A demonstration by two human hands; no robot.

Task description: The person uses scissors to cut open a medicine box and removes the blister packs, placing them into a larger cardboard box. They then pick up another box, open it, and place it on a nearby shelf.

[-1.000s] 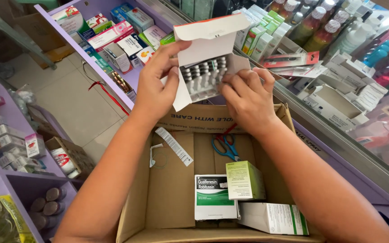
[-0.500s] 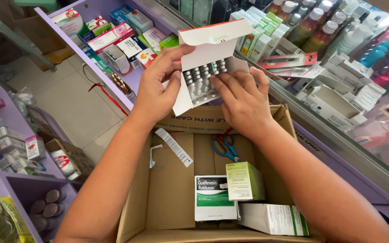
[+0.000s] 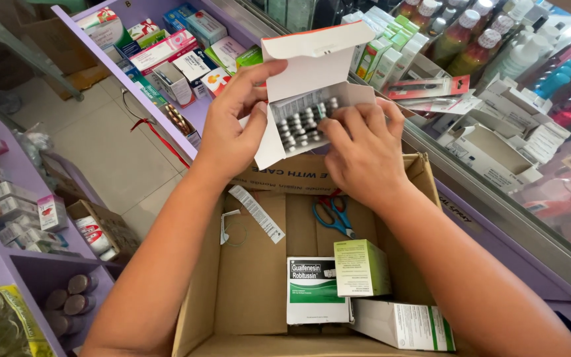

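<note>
1. Inside the cardboard carton [image 3: 252, 291], nearest me, lie a green-and-white medicine box [image 3: 316, 291], a small green box [image 3: 361, 266] and a white box [image 3: 403, 325]; further in, blue-handled scissors [image 3: 334, 217] and a paper strip [image 3: 256, 213].
2. Above the carton's far wall, my left hand [image 3: 229, 132] is wrapped around the open white box [image 3: 305, 86], thumb on its side.
3. My right hand [image 3: 363, 155] presses its fingertips on the blister strips [image 3: 302, 122] inside that box, pinching them.
4. I judge that a level box and a square, even grip on the strips suit best.
5. Beyond the carton, a glass counter [image 3: 484, 192] and a purple shelf of packets [image 3: 166, 59] crowd close; the raised lid flap hems my fingers.
</note>
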